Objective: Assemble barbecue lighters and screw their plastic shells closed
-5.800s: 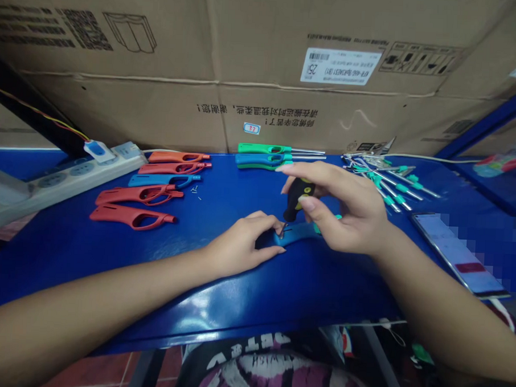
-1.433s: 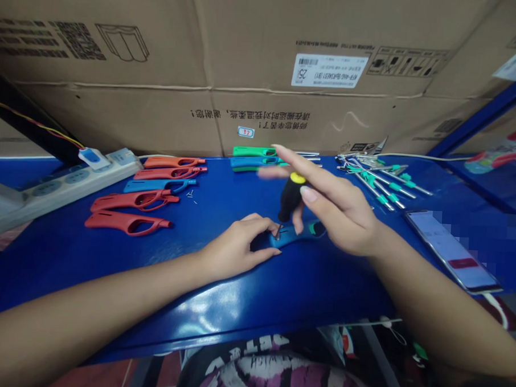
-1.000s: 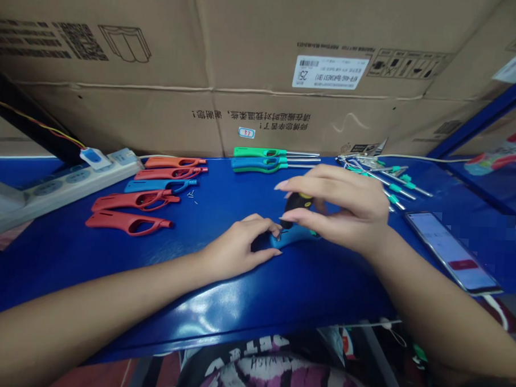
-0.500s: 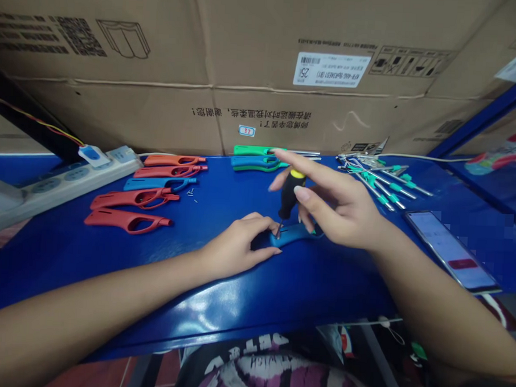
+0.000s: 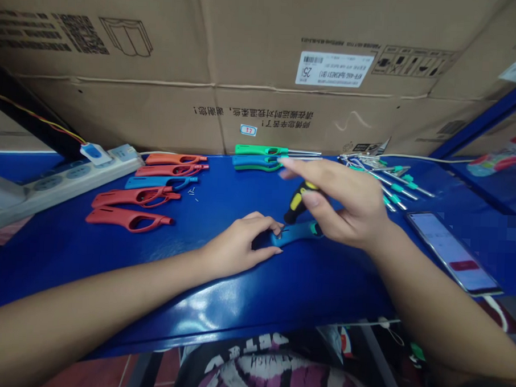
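Observation:
A blue lighter handle (image 5: pixel 296 234) lies flat on the blue table in front of me. My left hand (image 5: pixel 242 244) pinches its left end between thumb and fingers. My right hand (image 5: pixel 347 203) grips a black and yellow screwdriver (image 5: pixel 297 205), tilted with its tip down at the left end of the handle, beside my left fingertips. The exact spot where the tip touches is too small to make out. My right hand partly covers the far end of the handle.
At left lie several red and orange lighter shells (image 5: pixel 128 218), a blue shell (image 5: pixel 160 182) and small screws (image 5: pixel 192 192). A power strip (image 5: pixel 70 177) stands beyond them. Green and blue lighters with metal rods (image 5: pixel 260 150), loose rod parts (image 5: pixel 395 185) and a phone (image 5: pixel 454 253) lie toward the right.
The screwdriver handle has tilted further to the right, and my right hand has shifted slightly with it. My left hand and the blue lighter handle have stayed in place.

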A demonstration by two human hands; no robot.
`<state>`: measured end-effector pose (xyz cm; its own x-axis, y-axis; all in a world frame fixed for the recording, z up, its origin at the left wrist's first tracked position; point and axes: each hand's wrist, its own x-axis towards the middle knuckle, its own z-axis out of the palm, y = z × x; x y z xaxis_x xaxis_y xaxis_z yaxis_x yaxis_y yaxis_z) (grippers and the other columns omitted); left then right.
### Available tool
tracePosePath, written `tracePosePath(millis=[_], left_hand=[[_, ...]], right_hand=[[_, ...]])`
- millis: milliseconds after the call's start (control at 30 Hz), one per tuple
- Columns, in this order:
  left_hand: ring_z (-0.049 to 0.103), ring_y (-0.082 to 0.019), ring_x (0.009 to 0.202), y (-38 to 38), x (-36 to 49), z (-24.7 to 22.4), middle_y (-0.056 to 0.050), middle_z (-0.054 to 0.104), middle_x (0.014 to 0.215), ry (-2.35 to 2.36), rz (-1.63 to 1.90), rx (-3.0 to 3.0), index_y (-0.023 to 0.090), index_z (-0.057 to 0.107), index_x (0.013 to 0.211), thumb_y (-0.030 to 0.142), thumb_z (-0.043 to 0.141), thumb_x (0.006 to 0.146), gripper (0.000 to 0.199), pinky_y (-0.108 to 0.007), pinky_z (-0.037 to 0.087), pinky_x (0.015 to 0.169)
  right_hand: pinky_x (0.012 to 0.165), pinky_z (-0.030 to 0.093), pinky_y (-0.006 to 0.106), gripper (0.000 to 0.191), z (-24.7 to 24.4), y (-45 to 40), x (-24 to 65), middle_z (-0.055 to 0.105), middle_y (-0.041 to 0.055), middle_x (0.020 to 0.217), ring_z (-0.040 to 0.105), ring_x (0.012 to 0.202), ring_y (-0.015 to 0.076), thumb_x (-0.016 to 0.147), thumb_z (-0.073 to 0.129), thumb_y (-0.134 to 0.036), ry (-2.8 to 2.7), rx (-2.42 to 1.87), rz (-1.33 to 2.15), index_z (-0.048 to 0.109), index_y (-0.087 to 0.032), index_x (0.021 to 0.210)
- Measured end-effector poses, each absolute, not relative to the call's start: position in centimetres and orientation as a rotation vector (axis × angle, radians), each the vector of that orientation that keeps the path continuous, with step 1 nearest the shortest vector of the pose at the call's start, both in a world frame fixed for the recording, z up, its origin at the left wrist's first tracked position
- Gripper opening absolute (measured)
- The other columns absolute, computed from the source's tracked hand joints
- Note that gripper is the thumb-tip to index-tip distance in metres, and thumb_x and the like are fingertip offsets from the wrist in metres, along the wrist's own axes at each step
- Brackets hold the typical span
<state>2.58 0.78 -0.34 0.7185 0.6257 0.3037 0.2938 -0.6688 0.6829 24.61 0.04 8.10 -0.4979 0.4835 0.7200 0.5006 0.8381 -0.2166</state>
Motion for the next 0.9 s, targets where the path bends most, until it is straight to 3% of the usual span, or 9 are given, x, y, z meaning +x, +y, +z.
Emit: tracePosePath(millis=[100, 233, 333, 400, 467, 567, 633, 733, 900], left_hand=[[0.066, -0.02, 0.104, 0.8, 2.6, -0.3, -0.003, 0.07, 0.108, 0.701, 0.706, 2.316, 0.021, 0.061, 0.104, 0.026, 0.073, 0.09, 0.02, -0.035, 0.052, 0.095], [0.065, -0.02, 0.103, 0.8, 2.6, -0.2, -0.003, 0.07, 0.107, 0.705, 0.709, 2.344, 0.021, 0.062, 0.104, 0.025, 0.074, 0.088, 0.021, -0.034, 0.051, 0.093], [0.065, -0.02, 0.1, 0.8, 2.6, -0.3, -0.003, 0.07, 0.105, 0.707, 0.72, 2.335, 0.02, 0.063, 0.104, 0.025, 0.074, 0.088, 0.02, -0.033, 0.052, 0.091], [0.065, -0.019, 0.098, 0.8, 2.6, -0.4, -0.003, 0.069, 0.104, 0.701, 0.721, 2.326, 0.02, 0.062, 0.104, 0.026, 0.073, 0.089, 0.019, -0.032, 0.052, 0.09], [0.065, -0.02, 0.098, 0.8, 2.6, -0.6, -0.003, 0.069, 0.103, 0.7, 0.722, 2.334, 0.019, 0.062, 0.104, 0.027, 0.073, 0.089, 0.02, -0.032, 0.052, 0.089], [0.065, -0.02, 0.099, 0.8, 2.6, -0.6, -0.003, 0.069, 0.103, 0.711, 0.727, 2.359, 0.02, 0.062, 0.106, 0.027, 0.074, 0.089, 0.022, -0.032, 0.052, 0.089], [0.065, -0.02, 0.1, 0.8, 2.6, -0.5, -0.003, 0.069, 0.104, 0.705, 0.727, 2.352, 0.02, 0.062, 0.104, 0.025, 0.074, 0.089, 0.021, -0.032, 0.052, 0.09], [0.065, -0.019, 0.101, 0.8, 2.6, -0.4, -0.003, 0.07, 0.105, 0.698, 0.721, 2.338, 0.02, 0.062, 0.104, 0.024, 0.074, 0.089, 0.02, -0.031, 0.051, 0.091], [0.065, -0.018, 0.103, 0.8, 2.6, -0.5, -0.002, 0.07, 0.108, 0.686, 0.747, 2.347, 0.02, 0.061, 0.104, 0.025, 0.075, 0.088, 0.021, -0.03, 0.051, 0.092]], right_hand=[[0.076, 0.058, 0.027, 0.039, 8.1, 0.0, 24.7, 0.073, 0.0052, 0.115, 0.07, 0.079, 0.0122, 0.106, 0.041, -0.028, -2.248, -0.711, 0.172, 0.054, -0.023, 0.142], [0.075, 0.056, 0.024, 0.031, 7.8, 0.1, 24.7, 0.075, 0.0023, 0.089, 0.07, 0.078, 0.0132, 0.097, 0.062, -0.039, -2.243, -0.573, -0.04, 0.067, -0.019, 0.121], [0.082, 0.057, 0.029, 0.041, 7.5, -0.2, 24.1, 0.074, 0.0087, 0.107, 0.071, 0.097, 0.0173, 0.106, 0.041, -0.04, -2.263, -0.524, 0.011, 0.06, -0.016, 0.133], [0.08, 0.058, 0.03, 0.043, 7.2, -0.4, 23.7, 0.071, 0.0103, 0.119, 0.07, 0.098, 0.0163, 0.108, 0.032, -0.031, -2.254, -0.58, 0.172, 0.05, -0.017, 0.144], [0.072, 0.057, 0.026, 0.037, 7.1, -0.5, 23.5, 0.073, 0.0071, 0.109, 0.07, 0.083, 0.0134, 0.105, 0.044, -0.031, -2.211, -0.612, 0.2, 0.055, -0.019, 0.138], [0.068, 0.055, 0.025, 0.029, 7.2, -0.4, 23.7, 0.073, 0.0024, 0.084, 0.067, 0.07, 0.0135, 0.097, 0.063, -0.037, -2.155, -0.591, -0.043, 0.068, -0.02, 0.12], [0.073, 0.056, 0.028, 0.032, 7.4, -0.3, 23.9, 0.075, 0.0049, 0.092, 0.069, 0.077, 0.0153, 0.101, 0.055, -0.037, -2.173, -0.601, -0.078, 0.066, -0.02, 0.125], [0.075, 0.057, 0.028, 0.037, 7.8, -0.2, 24.2, 0.074, 0.0077, 0.109, 0.07, 0.086, 0.0152, 0.106, 0.039, -0.028, -2.22, -0.633, 0.158, 0.06, -0.019, 0.135], [0.069, 0.055, 0.025, 0.025, 7.7, -0.2, 24.1, 0.074, 0.0032, 0.083, 0.068, 0.074, 0.0148, 0.094, 0.066, -0.035, -2.175, -0.605, -0.116, 0.07, -0.019, 0.114]])
